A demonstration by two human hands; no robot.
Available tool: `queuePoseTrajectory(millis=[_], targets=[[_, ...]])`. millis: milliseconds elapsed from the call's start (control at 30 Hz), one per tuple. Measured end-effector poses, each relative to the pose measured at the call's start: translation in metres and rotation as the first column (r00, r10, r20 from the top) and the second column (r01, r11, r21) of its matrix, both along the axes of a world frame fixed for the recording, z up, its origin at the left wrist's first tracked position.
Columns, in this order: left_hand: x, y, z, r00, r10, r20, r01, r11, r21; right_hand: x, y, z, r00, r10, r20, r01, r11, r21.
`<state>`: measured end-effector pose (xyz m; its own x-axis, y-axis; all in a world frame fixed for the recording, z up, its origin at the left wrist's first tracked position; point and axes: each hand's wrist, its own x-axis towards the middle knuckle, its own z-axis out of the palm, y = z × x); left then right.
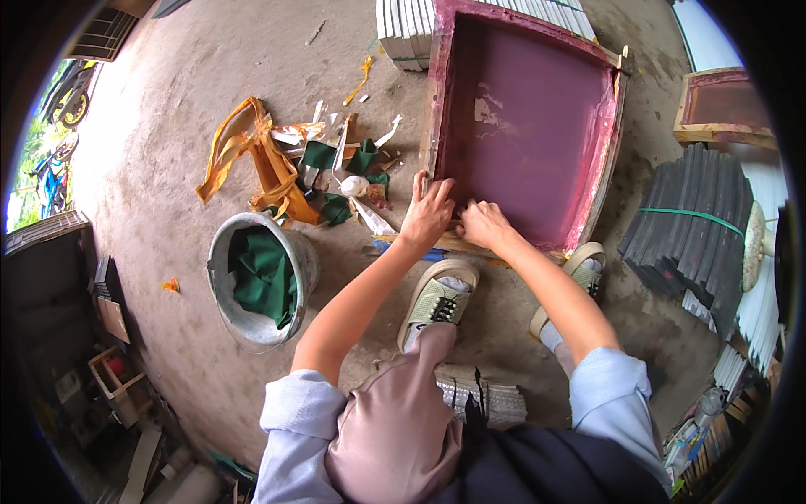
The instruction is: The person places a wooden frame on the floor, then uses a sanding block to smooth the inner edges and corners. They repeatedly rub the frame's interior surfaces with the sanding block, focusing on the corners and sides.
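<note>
A silk-screen frame [525, 126] with a purple mesh and pink-stained wooden sides leans in front of me, its far end resting on a stack of bundled pale strips. At its near left corner, my left hand [430, 210] is bent over the wood, with fingers on both sides of the edge. Close beside it, my right hand [485, 224] is closed at the near inner edge of the frame. Whatever is between its curled fingertips is hidden. A blue strip [432, 254] lies on the floor just below my left hand.
A grey bucket [217, 290] with green cloth stands at the left. Orange plastic scraps [269, 172] and other litter lie beyond it. Bundled pale strips [405, 34] are behind the frame; a tied dark stack [693, 223] and a smaller screen frame [722, 133] are at the right.
</note>
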<state>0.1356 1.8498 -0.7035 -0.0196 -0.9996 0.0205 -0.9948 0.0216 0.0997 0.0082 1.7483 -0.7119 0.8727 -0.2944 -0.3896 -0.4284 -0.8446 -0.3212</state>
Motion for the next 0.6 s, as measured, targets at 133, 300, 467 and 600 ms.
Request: queuePoseTrajectory(millis=[133, 300, 467, 600], targets=[[0.003, -0.003, -0.002, 0.999, -0.053, -0.014, 0.054, 0.989, 0.141, 0.002, -0.006, 0.004, 0.998, 0.044, -0.053, -0.043, 0.999, 0.026], [0.007, -0.003, 0.001, 0.989, -0.094, -0.110, 0.108, 0.985, 0.133, 0.002, -0.008, 0.011, 0.992, 0.100, -0.076, -0.099, 0.995, 0.018], [0.012, -0.004, -0.009, 0.991, -0.103, -0.080, 0.109, 0.992, 0.071, 0.007, -0.013, 0.010, 0.963, 0.262, -0.065, -0.262, 0.965, 0.003], [0.018, -0.003, -0.008, 0.974, -0.221, -0.044, 0.221, 0.975, -0.015, -0.002, -0.018, -0.001, 0.958, 0.282, 0.061, -0.285, 0.956, 0.061]])
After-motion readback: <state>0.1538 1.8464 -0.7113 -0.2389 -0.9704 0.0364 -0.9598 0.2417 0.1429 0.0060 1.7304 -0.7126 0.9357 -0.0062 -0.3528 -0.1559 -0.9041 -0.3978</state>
